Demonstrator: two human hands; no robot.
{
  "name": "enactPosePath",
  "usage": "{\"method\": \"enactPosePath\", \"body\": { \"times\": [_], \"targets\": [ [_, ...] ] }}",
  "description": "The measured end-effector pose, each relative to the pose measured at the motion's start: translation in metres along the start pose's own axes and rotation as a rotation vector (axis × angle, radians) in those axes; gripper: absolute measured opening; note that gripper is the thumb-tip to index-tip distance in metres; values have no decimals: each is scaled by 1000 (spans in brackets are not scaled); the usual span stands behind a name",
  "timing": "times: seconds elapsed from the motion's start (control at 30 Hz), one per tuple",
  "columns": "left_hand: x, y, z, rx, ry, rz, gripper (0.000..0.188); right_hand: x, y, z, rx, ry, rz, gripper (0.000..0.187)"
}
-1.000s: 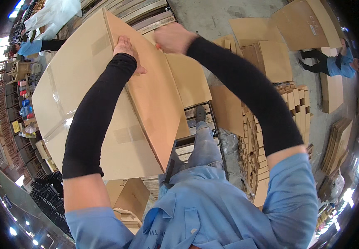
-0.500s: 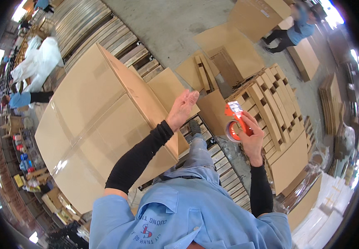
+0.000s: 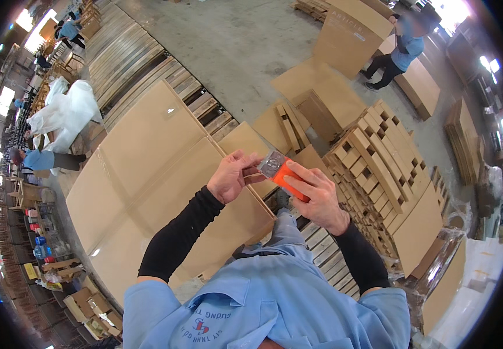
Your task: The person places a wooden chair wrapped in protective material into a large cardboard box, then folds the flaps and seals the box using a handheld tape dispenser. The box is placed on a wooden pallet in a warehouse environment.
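Head view: two bare hands are raised in front of the blue shirt [image 3: 234,296], above the near edge of a big box.

Right hand [image 3: 318,200]: it grasps the orange tape dispenser [image 3: 291,181], fingers wrapped over its body.

Left hand [image 3: 231,177]: fingers are partly bent, the tips just beside the metal end [image 3: 271,164] of the dispenser; I cannot tell whether they pinch a piece of tape.

Tape dispenser: it is in the air between the two hands, tilted, metal end toward the left hand. I judge it light and stiff, easy for one hand; the orange body is the good place to hold, and the metal end may be sharp.

Box [image 3: 126,148]: brown cardboard, below and left of the hands. I suppose it is bulky, with panels that are stiff at the edges but bend in the middle; two hands at opposite edges would suit it, as smooth faces may slip.

Around: wooden slats [image 3: 126,55] beyond the box, notched cardboard pieces [image 3: 373,160] at right, and a co-worker [image 3: 402,55] beside tall cardboard [image 3: 344,38].
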State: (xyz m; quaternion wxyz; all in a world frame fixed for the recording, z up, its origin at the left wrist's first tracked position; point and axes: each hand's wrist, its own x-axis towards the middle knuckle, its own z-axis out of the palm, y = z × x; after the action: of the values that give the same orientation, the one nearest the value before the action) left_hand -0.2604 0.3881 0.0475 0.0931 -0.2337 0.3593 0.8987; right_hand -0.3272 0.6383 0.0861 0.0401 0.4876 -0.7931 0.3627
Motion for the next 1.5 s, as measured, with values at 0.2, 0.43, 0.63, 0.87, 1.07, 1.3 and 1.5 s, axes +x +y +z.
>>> {"method": "enactPosePath", "body": {
  "times": [0.2,0.43,0.63,0.87,1.07,1.3,1.5],
  "targets": [
    [6,17,-40,14,123,-15,24,26,-4,31,55,-20,-75,45],
    [39,66,-99,371,185,227,24,74,-25,69,105,-77,63,47],
    [93,187,-168,796,257,442,25,145,-34,97,118,-85,182,47],
    [138,297,-227,1041,419,619,31,237,-29,159,231,11,163,37],
    [168,308,-284,967,435,791,20,287,-22,207,185,14,150,35],
    [178,301,-315,918,341,776,21,297,-13,222,182,-28,154,30],
    [174,302,-301,987,389,745,23,304,-8,226,169,-4,123,21]
  ]
}}
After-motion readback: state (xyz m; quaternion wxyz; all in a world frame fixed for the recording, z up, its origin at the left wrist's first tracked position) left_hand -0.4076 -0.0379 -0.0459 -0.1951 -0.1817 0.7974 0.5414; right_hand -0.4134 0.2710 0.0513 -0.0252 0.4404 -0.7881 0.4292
